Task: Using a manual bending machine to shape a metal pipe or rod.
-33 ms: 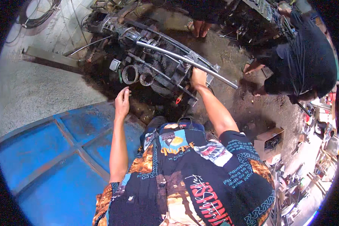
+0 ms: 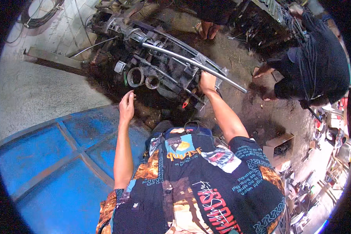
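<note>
A dark, greasy metal machine (image 2: 160, 66) lies on the floor in front of me, with a long silver pipe (image 2: 195, 63) slanting across its top. My right hand (image 2: 208, 82) is curled at the machine's right end, just under the pipe. Its fingers are mostly turned away, and what they grip cannot be made out. Close to two round metal rings, a larger ring (image 2: 129, 78) and a smaller ring (image 2: 147, 82), my left hand (image 2: 126, 106) hangs apart from the machine. Its fingers are fairly straight, with nothing visible in them. A red-handled tool (image 2: 185, 105) rests at the machine's near edge.
A blue metal panel (image 2: 46, 144) with brown ribs is at my left. A person in dark clothes (image 2: 319, 66) bends at the right; another person's feet (image 2: 207, 30) show beyond the machine. A cardboard box (image 2: 279, 150), a metal beam (image 2: 54, 60) and coiled cable (image 2: 27, 19) lie around.
</note>
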Motion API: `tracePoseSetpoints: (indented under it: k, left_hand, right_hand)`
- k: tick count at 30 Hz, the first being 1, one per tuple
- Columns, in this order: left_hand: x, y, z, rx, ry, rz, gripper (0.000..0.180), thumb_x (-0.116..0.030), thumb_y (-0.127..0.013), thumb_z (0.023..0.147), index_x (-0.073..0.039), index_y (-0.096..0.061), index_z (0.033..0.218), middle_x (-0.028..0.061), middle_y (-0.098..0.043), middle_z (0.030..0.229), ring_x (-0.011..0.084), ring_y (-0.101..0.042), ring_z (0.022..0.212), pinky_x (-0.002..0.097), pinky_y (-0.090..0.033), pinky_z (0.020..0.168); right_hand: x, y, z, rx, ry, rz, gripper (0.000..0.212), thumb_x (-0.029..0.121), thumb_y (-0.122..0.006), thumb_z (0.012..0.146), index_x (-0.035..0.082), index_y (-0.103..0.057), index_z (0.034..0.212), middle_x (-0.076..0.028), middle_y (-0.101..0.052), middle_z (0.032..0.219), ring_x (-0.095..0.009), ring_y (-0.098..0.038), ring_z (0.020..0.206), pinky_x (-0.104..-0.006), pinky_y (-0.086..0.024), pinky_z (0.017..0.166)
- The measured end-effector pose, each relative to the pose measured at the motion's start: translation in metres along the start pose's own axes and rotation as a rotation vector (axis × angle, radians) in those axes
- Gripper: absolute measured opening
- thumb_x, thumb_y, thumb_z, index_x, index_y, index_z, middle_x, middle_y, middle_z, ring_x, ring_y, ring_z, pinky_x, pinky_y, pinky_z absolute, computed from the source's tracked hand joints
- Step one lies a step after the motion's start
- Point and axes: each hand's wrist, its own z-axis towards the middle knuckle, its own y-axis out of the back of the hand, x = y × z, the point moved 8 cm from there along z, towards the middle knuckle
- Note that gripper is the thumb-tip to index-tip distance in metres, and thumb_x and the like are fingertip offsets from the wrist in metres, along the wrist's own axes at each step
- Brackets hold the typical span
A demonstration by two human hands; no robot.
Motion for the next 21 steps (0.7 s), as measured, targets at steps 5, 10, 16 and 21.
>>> tracePoseSetpoints:
  k: [5, 10, 16, 21]
  left_hand:
    - [0.007, 0.001, -0.011, -0.018, 0.068, -0.006, 0.04, -0.03, -0.049, 0.1, 0.002, -0.061, 0.12, 0.0163, -0.069, 0.107, 0.0228, -0.066, 0.096, 0.0342, -0.05, 0.086]
    - [-0.011, -0.016, -0.007, 0.004, 0.019, 0.027, 0.039, -0.03, -0.052, 0.099, 0.003, -0.062, 0.118, 0.0174, -0.067, 0.112, 0.0241, -0.066, 0.1, 0.0344, -0.05, 0.088]
    - [-0.071, -0.046, 0.029, 0.03, -0.273, 0.114, 0.035, -0.024, -0.059, 0.095, -0.001, -0.062, 0.121, 0.0171, -0.067, 0.106, 0.0249, -0.065, 0.095, 0.0336, -0.05, 0.085]
    - [-0.119, -0.082, 0.074, 0.149, -0.353, 0.01, 0.049, -0.022, -0.063, 0.091, -0.005, -0.051, 0.135, 0.0134, -0.066, 0.09, 0.0217, -0.063, 0.077, 0.0343, -0.05, 0.075]
  right_hand:
    - [-0.012, -0.005, -0.007, 0.049, 0.018, -0.001, 0.045, 0.0, -0.062, 0.065, -0.002, -0.064, 0.11, -0.025, -0.061, 0.114, -0.043, -0.056, 0.111, -0.0493, -0.043, 0.096]
    - [-0.015, -0.016, -0.002, 0.086, -0.008, 0.011, 0.033, 0.001, -0.051, 0.076, -0.003, -0.064, 0.106, -0.028, -0.061, 0.112, -0.044, -0.058, 0.106, -0.0496, -0.046, 0.092]
    - [-0.045, 0.008, -0.028, 0.19, -0.012, -0.019, 0.011, 0.005, -0.058, 0.071, -0.003, -0.064, 0.077, -0.026, -0.063, 0.095, -0.044, -0.061, 0.093, -0.0501, -0.049, 0.083]
    - [-0.077, 0.045, -0.07, 0.409, -0.124, -0.095, 0.023, 0.002, -0.062, 0.069, -0.003, -0.067, 0.09, -0.022, -0.064, 0.098, -0.041, -0.062, 0.096, -0.0477, -0.052, 0.082]
